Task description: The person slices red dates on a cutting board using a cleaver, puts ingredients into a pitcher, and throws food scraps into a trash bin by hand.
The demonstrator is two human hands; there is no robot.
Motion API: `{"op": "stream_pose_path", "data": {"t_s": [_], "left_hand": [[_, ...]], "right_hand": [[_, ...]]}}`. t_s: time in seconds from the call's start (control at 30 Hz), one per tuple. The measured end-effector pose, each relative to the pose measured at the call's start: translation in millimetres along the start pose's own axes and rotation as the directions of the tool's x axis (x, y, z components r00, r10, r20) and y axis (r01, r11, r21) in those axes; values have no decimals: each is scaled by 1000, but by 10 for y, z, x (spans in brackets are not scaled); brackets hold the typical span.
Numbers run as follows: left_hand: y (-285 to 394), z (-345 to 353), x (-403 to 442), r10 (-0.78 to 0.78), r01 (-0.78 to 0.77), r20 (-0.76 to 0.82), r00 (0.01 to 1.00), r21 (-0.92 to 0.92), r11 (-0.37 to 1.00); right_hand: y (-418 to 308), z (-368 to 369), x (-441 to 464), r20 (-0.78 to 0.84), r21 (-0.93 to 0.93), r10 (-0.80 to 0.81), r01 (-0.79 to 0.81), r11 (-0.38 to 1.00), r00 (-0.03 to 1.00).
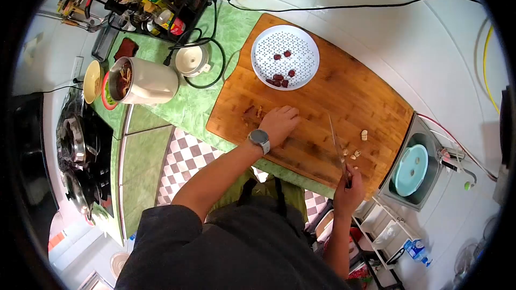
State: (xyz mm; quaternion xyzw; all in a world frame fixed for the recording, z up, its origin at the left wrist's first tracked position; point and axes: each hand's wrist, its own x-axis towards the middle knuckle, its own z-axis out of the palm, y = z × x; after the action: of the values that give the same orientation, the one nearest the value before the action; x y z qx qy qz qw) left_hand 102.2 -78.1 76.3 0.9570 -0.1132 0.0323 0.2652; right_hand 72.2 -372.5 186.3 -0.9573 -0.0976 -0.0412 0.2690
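My right hand (pixel 349 192) is closed round the handle of a knife (pixel 336 138), whose blade points away from me over the wooden board (pixel 306 118). My left hand (pixel 279 124), with a watch on the wrist, lies palm down on the board, its fingers towards the right; whether anything is under it is hidden. Small brown scraps (pixel 251 114) lie just left of it. Several pale pieces (pixel 364 135) sit near the knife on its right. At the back of the board stands a white perforated plate (pixel 284 43) with several dark red pieces (pixel 278 80).
On the green counter at left are a large cream jug (pixel 153 81) with food inside, a white appliance base (pixel 190 60) with its cable, a yellow bowl (pixel 93 81) and a bottle rack (pixel 161 13). A sink with a turquoise basin (pixel 411 171) adjoins the board's right edge.
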Motion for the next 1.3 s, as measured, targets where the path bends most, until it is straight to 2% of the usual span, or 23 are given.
{"op": "stream_pose_path", "data": {"t_s": [0.03,0.1,0.17,0.27,0.33,0.37,0.43,0.47,0.53,0.6,0.67,0.7,0.77,0.8,0.87,1.0,1.07,1.17,1.3], "left_hand": [[-40,83,18,1,-1,3,1000,-3,1000],[-158,180,17,-16,5,123,992,88,996],[-310,137,-118,44,-52,92,995,88,995],[-600,-85,-380,56,-81,123,991,205,975],[-712,-346,-492,-66,36,192,979,153,988],[-728,-458,-484,-64,34,193,979,158,987],[-722,-679,-390,-82,81,0,997,121,989],[-671,-802,-269,-80,80,2,997,121,989],[-626,-980,75,-122,130,-217,968,25,991],[-776,-927,355,-155,164,-250,956,18,986],[-858,-906,652,-322,325,-53,945,63,944],[-898,-867,780,-323,326,-53,945,59,944],[-964,-785,972,-438,408,206,875,173,897],[-991,-755,995,-436,406,208,876,171,898],[-1047,-708,1064,-404,352,314,859,211,912],[-1112,-674,1132,-428,372,398,811,214,903],[-1106,-706,1111,-423,362,371,826,226,904],[-1245,-702,1074,-317,286,188,930,174,942],[-1176,-791,1127,-374,350,150,915,164,922]], "right_hand": [[77,-38,-51,13,-7,23,-23,1000,1000],[177,-71,-84,24,-15,53,-53,998,998],[218,-127,-119,-2,9,62,-62,998,998],[328,-165,-135,35,-7,66,-65,998,997],[374,-147,-128,14,12,50,-50,999,999],[386,-128,-112,-5,28,27,-27,999,1000],[361,-127,-74,6,36,34,-34,999,999],[348,-136,-64,22,39,40,-40,998,999],[344,-135,-54,67,19,71,-73,997,995],[309,-137,-43,113,-5,100,-100,995,989],[217,-124,-18,71,-4,54,-54,999,996],[190,-131,-12,72,-8,53,-53,999,996],[161,-146,-10,120,28,101,-105,994,988],[162,-154,-30,120,25,104,-107,994,987],[180,-158,-72,132,9,150,-153,988,980],[250,-177,-174,134,-2,183,-185,983,974],[284,-178,-198,111,22,190,-193,981,976],[394,-153,-260,105,41,219,-224,974,970],[354,-176,-213,82,59,192,-197,979,978]]}}
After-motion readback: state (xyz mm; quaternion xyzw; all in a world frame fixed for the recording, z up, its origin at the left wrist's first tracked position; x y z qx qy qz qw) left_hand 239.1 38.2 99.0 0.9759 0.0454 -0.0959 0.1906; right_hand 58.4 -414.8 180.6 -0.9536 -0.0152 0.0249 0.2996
